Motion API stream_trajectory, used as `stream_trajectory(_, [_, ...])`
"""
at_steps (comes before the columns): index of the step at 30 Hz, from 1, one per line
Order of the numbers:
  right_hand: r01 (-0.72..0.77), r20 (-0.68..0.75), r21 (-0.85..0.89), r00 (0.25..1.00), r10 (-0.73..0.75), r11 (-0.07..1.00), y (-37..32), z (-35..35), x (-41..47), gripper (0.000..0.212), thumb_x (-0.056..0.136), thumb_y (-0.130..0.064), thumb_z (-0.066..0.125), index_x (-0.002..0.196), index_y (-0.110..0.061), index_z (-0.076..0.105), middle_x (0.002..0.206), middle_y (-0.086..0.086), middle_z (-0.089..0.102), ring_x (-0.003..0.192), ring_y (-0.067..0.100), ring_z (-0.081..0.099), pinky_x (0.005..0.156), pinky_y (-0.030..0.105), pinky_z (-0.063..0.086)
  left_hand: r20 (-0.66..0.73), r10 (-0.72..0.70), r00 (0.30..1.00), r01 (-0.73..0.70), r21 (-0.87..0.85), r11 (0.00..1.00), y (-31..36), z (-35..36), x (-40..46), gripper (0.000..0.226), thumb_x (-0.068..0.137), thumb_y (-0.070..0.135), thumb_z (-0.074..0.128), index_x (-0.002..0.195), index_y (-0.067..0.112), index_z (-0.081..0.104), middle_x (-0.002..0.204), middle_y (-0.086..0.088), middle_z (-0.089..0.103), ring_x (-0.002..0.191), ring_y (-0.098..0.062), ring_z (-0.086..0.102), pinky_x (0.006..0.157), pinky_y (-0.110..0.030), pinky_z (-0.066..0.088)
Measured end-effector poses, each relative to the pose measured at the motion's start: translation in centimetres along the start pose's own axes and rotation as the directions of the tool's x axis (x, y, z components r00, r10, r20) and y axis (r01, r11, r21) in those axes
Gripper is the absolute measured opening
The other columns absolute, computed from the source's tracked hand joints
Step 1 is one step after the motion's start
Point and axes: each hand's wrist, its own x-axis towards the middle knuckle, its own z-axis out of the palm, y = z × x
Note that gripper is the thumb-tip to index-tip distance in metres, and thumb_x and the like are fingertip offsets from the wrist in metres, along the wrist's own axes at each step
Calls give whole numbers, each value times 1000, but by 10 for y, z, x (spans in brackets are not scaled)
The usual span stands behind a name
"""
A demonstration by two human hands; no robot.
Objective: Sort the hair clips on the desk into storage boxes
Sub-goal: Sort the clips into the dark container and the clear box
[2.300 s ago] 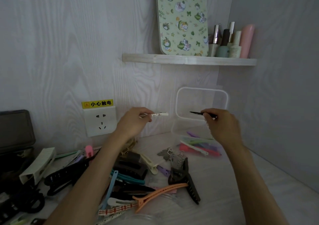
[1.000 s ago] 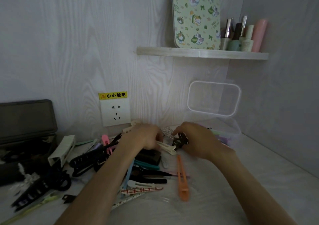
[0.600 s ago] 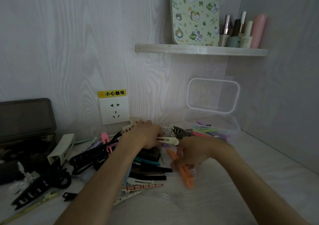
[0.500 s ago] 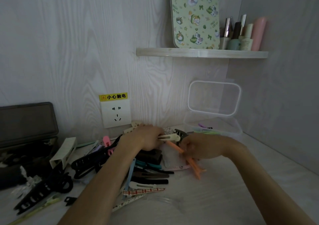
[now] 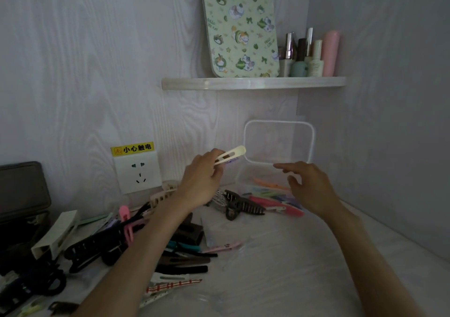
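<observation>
Cream-coloured clip (image 5: pixel 230 155), pinched in the left hand (image 5: pixel 203 179), points its long axis up-right toward the clear storage box (image 5: pixel 246 183) just beside, where the empty, loosely spread right hand (image 5: pixel 308 186) hovers nearer.

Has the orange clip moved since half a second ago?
Yes. The orange clip now lies inside the clear storage box by the wall, no longer on the desk in front of it; the right hand is open.
</observation>
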Motion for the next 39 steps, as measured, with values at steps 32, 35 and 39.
stream_trajectory(32, [65, 779, 306, 557, -289, 950, -65, 15, -38, 37, 79, -31, 73, 115, -31, 66, 112, -6, 56, 101, -2, 53, 88, 8, 38, 762, -363, 536, 164, 328, 930, -4, -31, -20, 49, 68, 43, 63, 109, 17, 71, 127, 1, 62, 119, -16, 55, 107, -38, 41])
stream_trajectory(35, [103, 712, 312, 632, -304, 944, -67, 22, -41, 33, 76, -27, 76, 108, -28, 70, 102, 0, 57, 86, 1, 52, 75, 8, 39, 759, -360, 542, 163, 326, 931, -4, -30, -20, 42, 65, 39, 69, 103, 22, 73, 123, 5, 64, 113, -15, 58, 103, -38, 45])
stream_trajectory(39, [66, 633, 379, 710, -310, 923, -67, 28, -41, 18, 74, -20, 78, 92, -21, 76, 85, 3, 64, 69, -2, 54, 61, 10, 41, 695, -313, 647, 108, 323, 940, -2, -23, -20, 27, 70, 35, 76, 96, 29, 75, 96, 13, 69, 95, -11, 63, 90, -32, 52])
